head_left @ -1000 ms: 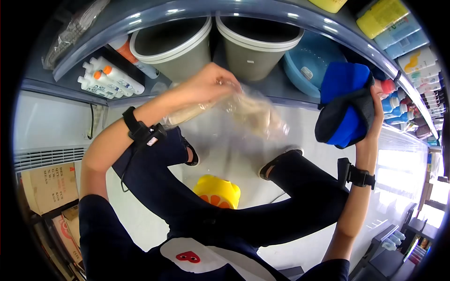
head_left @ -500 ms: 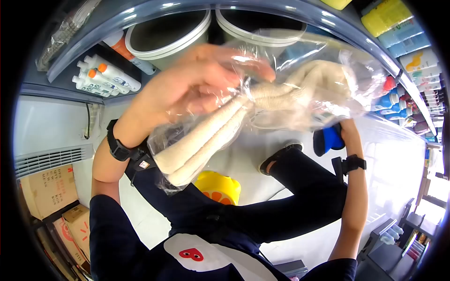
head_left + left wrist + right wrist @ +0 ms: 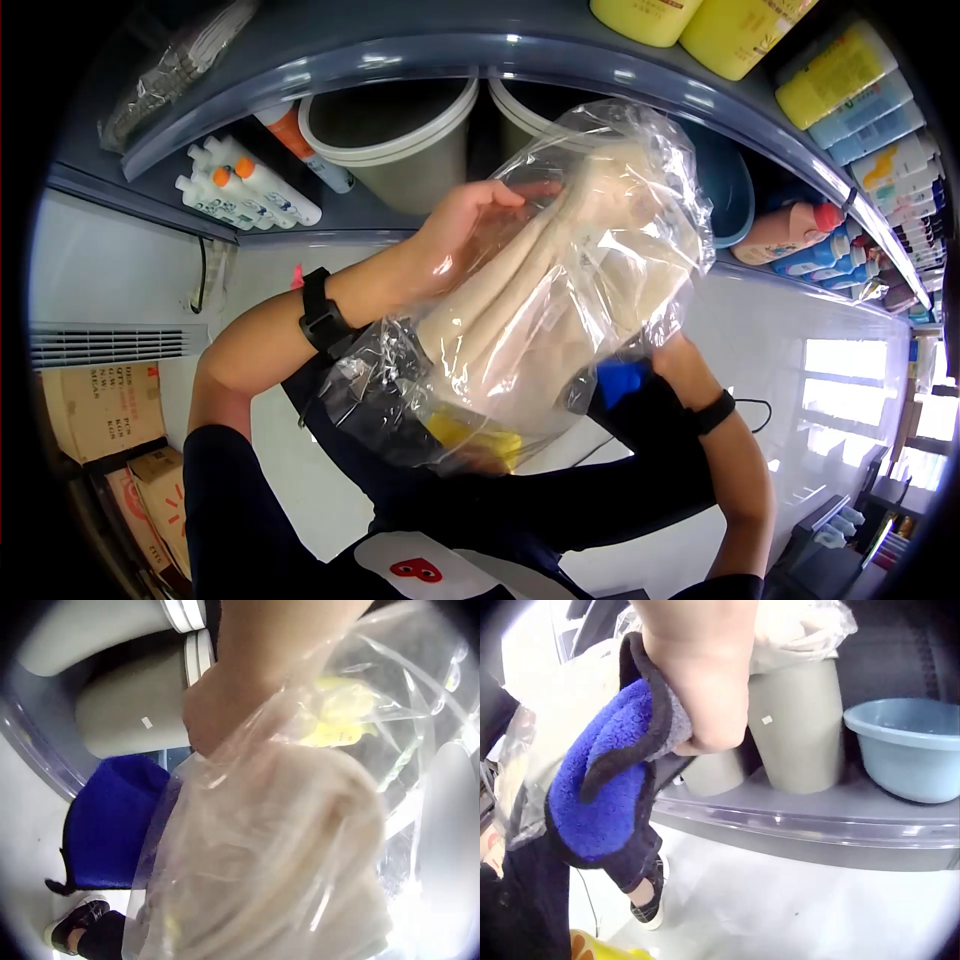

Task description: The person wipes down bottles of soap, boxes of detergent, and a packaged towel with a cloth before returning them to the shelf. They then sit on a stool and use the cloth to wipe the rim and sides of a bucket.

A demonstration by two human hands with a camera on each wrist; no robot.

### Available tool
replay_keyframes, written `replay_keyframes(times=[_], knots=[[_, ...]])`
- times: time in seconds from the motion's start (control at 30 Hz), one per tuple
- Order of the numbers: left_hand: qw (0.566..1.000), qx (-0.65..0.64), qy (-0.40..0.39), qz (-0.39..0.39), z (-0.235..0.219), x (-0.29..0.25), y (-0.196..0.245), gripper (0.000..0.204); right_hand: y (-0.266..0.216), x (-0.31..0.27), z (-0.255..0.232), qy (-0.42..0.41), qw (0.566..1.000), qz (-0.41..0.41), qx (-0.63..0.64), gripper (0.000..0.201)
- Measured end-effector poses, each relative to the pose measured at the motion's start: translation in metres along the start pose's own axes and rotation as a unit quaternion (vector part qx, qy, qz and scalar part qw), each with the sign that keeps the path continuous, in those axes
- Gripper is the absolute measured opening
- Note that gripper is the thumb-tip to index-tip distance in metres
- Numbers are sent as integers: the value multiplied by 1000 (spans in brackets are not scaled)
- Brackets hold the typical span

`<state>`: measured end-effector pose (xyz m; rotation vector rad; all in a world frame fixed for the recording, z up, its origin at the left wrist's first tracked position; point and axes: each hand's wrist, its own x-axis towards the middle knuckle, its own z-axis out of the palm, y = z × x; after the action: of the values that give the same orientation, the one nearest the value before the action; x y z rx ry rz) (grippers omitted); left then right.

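Note:
In the head view my left hand (image 3: pixel 460 235) grips the edge of a clear plastic bag (image 3: pixel 690 170), its fingers partly behind the film. A folded beige cloth (image 3: pixel 540 290) lies inside the bag, which spreads across the middle of the view. Behind the bag's lower right side is my right hand (image 3: pixel 683 365), mostly covered. It holds a blue plush cloth (image 3: pixel 604 802) with black edging and a grey face, bent over in the right wrist view. Only a small patch of blue cloth (image 3: pixel 620 380) shows in the head view.
Grey bins (image 3: pixel 390 160) and a blue basin (image 3: pixel 907 750) stand on the low shelf ahead. White bottles (image 3: pixel 250 185) are at the left, pink and blue bottles (image 3: pixel 790 235) at the right. A yellow stool (image 3: pixel 470 440) sits between the legs, seen through the bag.
The bagged beige cloth swung up and rightward near the camera, then spread across the middle. My right hand moved down and inward with the blue cloth, which the bag now mostly covers.

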<state>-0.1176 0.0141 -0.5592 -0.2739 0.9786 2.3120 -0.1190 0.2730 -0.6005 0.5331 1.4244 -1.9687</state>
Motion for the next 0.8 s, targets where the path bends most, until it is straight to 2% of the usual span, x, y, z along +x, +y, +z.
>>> replay_keyframes(times=[0.07,0.2,0.23,0.27,0.3,0.33,0.37,0.43,0.47,0.5,0.6,0.7,0.77,0.8], knots=[[999,-20,8,-25,-4,-1,1,49,-1,-11,-7,10,1000,-8,5,54],[998,-63,-2,5,-13,8,-19,46,-11,-24,-17,24,1000,6,0,53],[999,0,41,-11,-8,4,-24,48,-15,-24,-19,25,1000,16,-5,53],[999,21,38,-21,-6,5,-26,48,-18,-23,-23,27,999,27,-11,53],[998,42,36,-31,-2,6,-27,49,-19,-24,-24,-1,1000,-8,5,53],[997,62,32,-41,3,6,-28,50,-21,-27,-24,17,1000,-18,2,53],[995,66,76,-28,8,6,-28,46,-28,-31,-23,35,999,-29,-3,54],[992,94,68,-52,-15,18,-24,43,-42,-35,-27,65,997,-30,4,51],[990,108,64,-66,-18,21,-22,42,-48,-38,-29,56,996,-69,-11,48],[987,105,103,-57,-19,22,-24,38,-53,-41,-31,23,996,-75,39,48],[988,108,77,-84,-15,21,-23,35,-63,-41,-45,-69,984,-96,137,46],[994,-10,26,-109,0,21,-25,47,-65,-42,-39,-12,986,-104,133,45],[996,-11,14,-87,14,20,-37,60,-65,-46,-27,58,988,-108,94,44],[997,-12,8,-77,19,20,-42,68,-65,-46,-23,60,991,-85,87,42]])
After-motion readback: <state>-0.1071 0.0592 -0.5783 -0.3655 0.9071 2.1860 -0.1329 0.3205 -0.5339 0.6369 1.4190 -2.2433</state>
